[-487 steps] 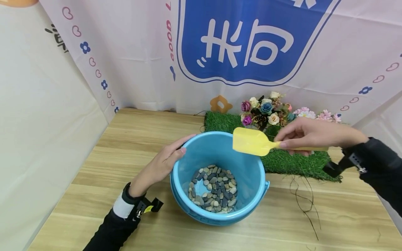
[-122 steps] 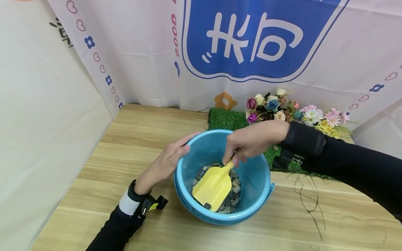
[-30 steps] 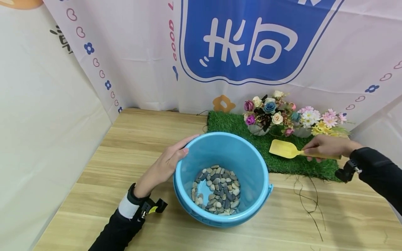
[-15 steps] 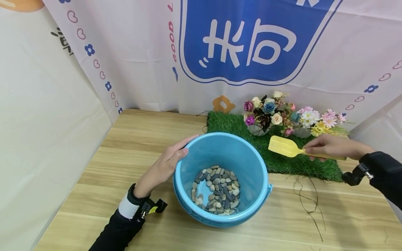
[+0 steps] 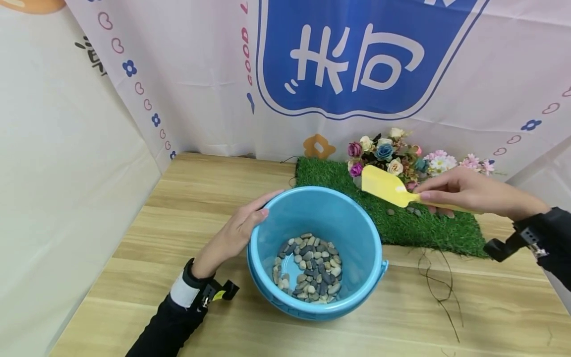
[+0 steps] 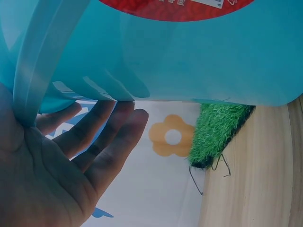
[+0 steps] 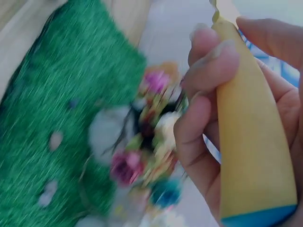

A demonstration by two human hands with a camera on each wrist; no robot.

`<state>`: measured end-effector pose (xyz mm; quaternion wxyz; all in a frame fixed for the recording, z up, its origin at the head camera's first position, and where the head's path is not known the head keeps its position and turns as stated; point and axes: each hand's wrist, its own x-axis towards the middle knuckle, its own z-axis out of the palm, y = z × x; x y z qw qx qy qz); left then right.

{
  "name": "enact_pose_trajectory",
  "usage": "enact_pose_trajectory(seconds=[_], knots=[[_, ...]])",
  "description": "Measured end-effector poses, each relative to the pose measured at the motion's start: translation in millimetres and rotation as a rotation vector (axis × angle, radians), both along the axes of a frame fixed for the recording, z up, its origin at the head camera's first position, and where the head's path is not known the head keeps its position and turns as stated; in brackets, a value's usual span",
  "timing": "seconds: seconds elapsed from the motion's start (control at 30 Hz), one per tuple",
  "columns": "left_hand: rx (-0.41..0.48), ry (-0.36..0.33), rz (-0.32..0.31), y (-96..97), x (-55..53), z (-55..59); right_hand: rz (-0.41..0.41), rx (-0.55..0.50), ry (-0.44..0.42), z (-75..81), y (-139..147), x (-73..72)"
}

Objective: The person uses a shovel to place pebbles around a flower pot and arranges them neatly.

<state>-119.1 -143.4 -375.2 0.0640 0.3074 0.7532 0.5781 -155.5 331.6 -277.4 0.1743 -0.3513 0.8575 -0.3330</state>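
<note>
A blue bucket stands on the table, with grey, black and tan pebbles over much of its floor. My left hand holds its left rim, thumb at the edge; the left wrist view has the fingers along the outer wall. A yellow toy shovel is in my right hand, raised over the turf beside the bucket, its blade pointing left. In the right wrist view the fingers wrap the handle, whose end is blue. No pebbles show on the blade.
Artificial turf lies behind and right of the bucket. Loose pebbles sit on it. Rose-like flowers and daisy-like flowers stand at its back. Dark strands lie at the right on the wooden table.
The shovel was above the bucket, later down among the pebbles holding one, then low over the turf. Since then my right hand has lifted it and shifted left. My left hand stays on the rim.
</note>
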Motion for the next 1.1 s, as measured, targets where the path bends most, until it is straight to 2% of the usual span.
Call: enact_pose_trajectory(seconds=[0.2,0.27,0.4,0.63,0.87,1.1], knots=[[-0.012,0.01,-0.006,1.6,-1.0,0.5,0.228,-0.059,-0.029,17.6,-50.7,9.8],[-0.012,0.012,-0.009,1.9,-0.9,0.4,0.266,-0.033,-0.007,21.8,-69.8,15.1],[-0.013,0.019,-0.004,2.7,-0.4,0.1,0.251,0.095,0.094,31.1,-106.7,26.8],[-0.019,0.019,0.0,4.7,-1.0,-0.5,0.116,0.298,0.305,37.0,-154.7,43.9],[-0.005,0.012,0.002,4.0,-0.9,-0.6,0.116,0.388,0.396,37.0,-180.8,45.6],[-0.006,-0.001,0.009,2.4,-0.5,0.0,0.141,0.508,0.416,35.8,-202.5,42.9]])
